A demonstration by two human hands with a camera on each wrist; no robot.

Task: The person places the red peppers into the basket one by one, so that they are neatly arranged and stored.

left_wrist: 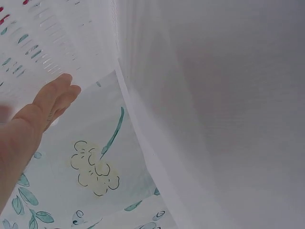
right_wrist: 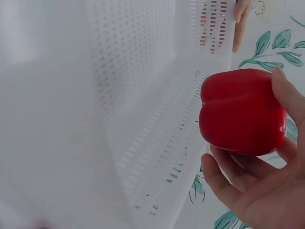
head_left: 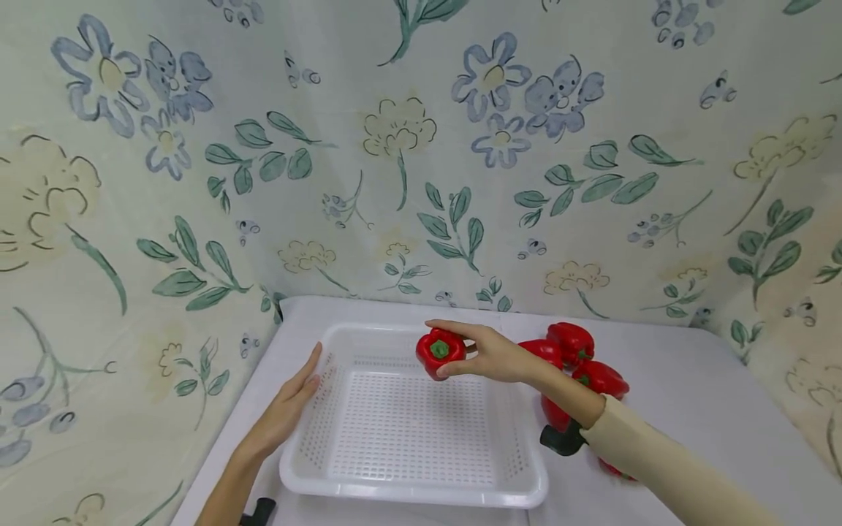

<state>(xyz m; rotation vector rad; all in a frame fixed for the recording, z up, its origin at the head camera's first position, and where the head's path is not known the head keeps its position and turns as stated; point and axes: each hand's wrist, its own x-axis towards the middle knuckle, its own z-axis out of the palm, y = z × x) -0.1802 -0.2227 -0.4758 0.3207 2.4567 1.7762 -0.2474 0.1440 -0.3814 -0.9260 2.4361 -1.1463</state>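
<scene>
A glossy red bell pepper (head_left: pixel 440 352) with a green stem is held by my right hand (head_left: pixel 490 353) over the far right part of a white perforated plastic basket (head_left: pixel 411 491). In the right wrist view, the thumb and fingers grip the pepper (right_wrist: pixel 243 112) around its side. My left hand (head_left: pixel 289 402) lies along the basket's left rim, its fingers fairly straight. The left wrist view shows those fingers (left_wrist: pixel 52 98) against the basket's slotted wall (left_wrist: pixel 47 38). No pepper lies on the visible basket floor.
Several more red bell peppers (head_left: pixel 571 342) are grouped right of the basket, partly hidden behind my right forearm. Everything stands on a white-covered table (head_left: pixel 697 409). A floral curtain (head_left: pixel 421 161) hangs behind and at both sides.
</scene>
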